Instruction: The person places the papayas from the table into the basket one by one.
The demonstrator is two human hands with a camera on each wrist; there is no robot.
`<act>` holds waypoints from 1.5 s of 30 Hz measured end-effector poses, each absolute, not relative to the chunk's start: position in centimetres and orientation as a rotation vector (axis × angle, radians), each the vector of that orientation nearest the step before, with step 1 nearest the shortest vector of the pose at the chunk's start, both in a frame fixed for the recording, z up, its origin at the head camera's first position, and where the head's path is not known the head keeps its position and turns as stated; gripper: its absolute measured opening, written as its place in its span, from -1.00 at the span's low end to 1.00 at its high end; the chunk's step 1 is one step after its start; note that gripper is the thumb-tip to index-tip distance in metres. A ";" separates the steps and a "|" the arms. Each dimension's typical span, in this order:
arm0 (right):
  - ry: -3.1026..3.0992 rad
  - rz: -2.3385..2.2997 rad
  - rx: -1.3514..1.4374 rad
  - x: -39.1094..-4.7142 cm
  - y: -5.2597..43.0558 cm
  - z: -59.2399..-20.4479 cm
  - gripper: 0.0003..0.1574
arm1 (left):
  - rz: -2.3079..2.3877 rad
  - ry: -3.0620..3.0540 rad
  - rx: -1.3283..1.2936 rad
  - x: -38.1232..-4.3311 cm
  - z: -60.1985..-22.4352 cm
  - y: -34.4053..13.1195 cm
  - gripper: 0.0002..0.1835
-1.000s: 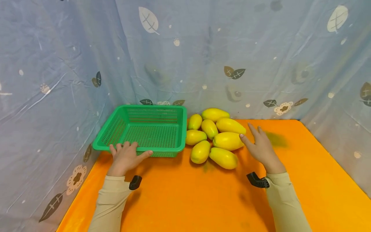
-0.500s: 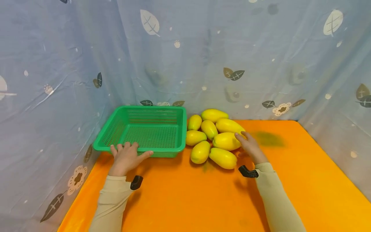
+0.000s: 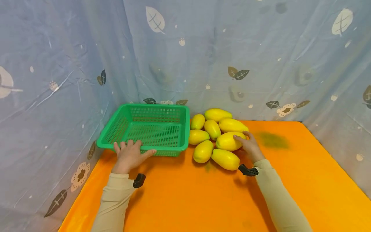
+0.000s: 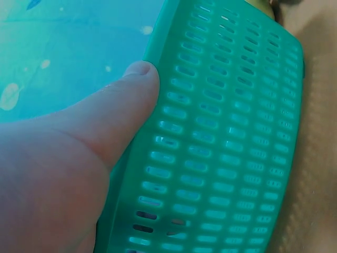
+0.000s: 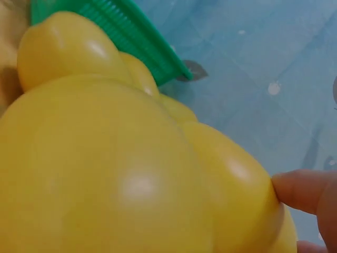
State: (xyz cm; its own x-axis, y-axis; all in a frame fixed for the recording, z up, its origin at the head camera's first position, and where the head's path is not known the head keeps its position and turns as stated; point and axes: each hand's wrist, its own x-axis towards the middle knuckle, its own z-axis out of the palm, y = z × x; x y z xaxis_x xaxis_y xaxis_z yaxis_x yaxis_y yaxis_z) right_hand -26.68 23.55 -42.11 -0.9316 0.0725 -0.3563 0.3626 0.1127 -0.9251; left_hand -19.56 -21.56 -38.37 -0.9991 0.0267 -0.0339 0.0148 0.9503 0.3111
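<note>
A green plastic basket with slotted walls stands at the left of the table. My left hand grips its near rim, fingers over the edge; in the left wrist view the thumb lies along the rim outside the slotted wall. Several yellow papayas lie clustered right of the basket. My right hand holds the right end of one papaya, thumb on top and fingers at its far side, partly hidden. Nearer me lies another papaya, large in the right wrist view.
Another papaya lies just behind the held one, and a papaya sits close to the basket's right wall. An orange cloth covers the table. A patterned blue-grey curtain hangs behind and at both sides.
My right hand has moved left and down onto the right end of the papaya, its fingers closing in from a spread pose. The left hand stays at the basket rim.
</note>
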 end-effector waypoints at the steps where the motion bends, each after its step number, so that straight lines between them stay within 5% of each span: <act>1: 2.128 -1.946 0.450 -26.7 23.5 -42.0 0.15 | 0.489 3.065 0.032 -19.6 -38.3 -21.6 -0.06; 16: 1.990 -2.090 0.424 -26.3 23.3 -41.9 -0.08 | 0.487 3.066 0.027 -19.6 -38.5 -21.6 -0.03; 25: 2.094 -2.030 0.434 -26.6 23.3 -42.2 0.01 | 0.497 3.083 0.032 -19.6 -38.6 -21.6 -0.07; 33: 2.076 -2.103 0.311 -26.2 23.4 -37.4 0.02 | 0.491 3.072 0.009 -19.5 -38.4 -21.5 -0.06; 39: 2.128 -2.114 0.115 -28.2 18.7 -31.9 -0.06 | 0.487 3.073 -0.007 -19.5 -38.3 -21.6 -0.06; 45: 2.043 -2.125 0.002 -29.9 10.5 -30.6 -0.18 | 0.491 3.074 -0.016 -19.6 -38.4 -21.3 -0.08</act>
